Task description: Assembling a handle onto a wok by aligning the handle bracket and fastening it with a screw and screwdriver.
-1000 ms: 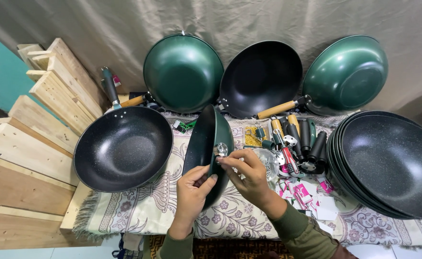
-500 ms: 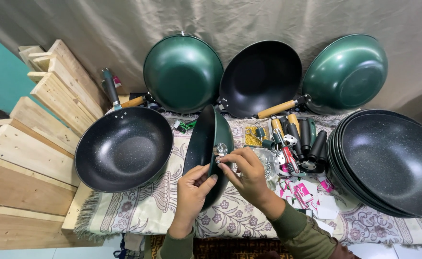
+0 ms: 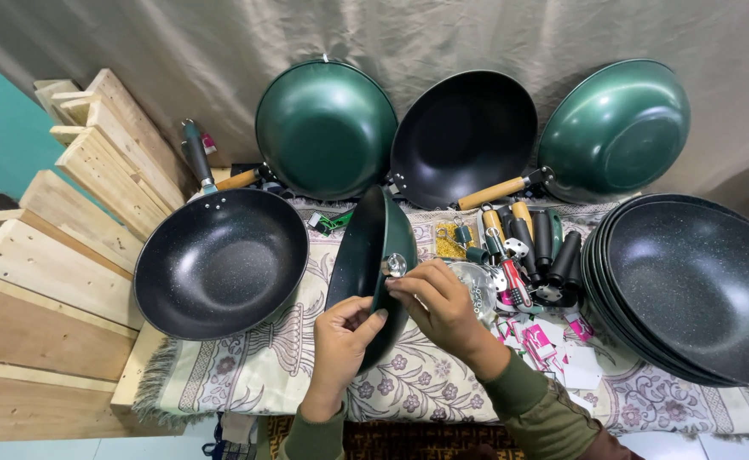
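A dark green pan (image 3: 366,255) stands on edge over the patterned cloth (image 3: 255,375), seen nearly side-on. My left hand (image 3: 343,336) grips its lower rim from the left. My right hand (image 3: 438,298) holds the rim from the right, fingertips at a small shiny metal fitting (image 3: 394,265) on the pan's side. Both sleeves are olive green.
A speckled black pan (image 3: 221,260) lies to the left. Two green pans (image 3: 328,128) (image 3: 617,128) and a black one (image 3: 464,136) lean on the back curtain. A stack of black pans (image 3: 698,290) sits right. Loose handles (image 3: 536,247) and tags lie between. Wooden planks (image 3: 42,255) flank the left.
Both hands have stayed on the upright pan; the right fingers shifted slightly at the metal fitting. Nothing else moved.
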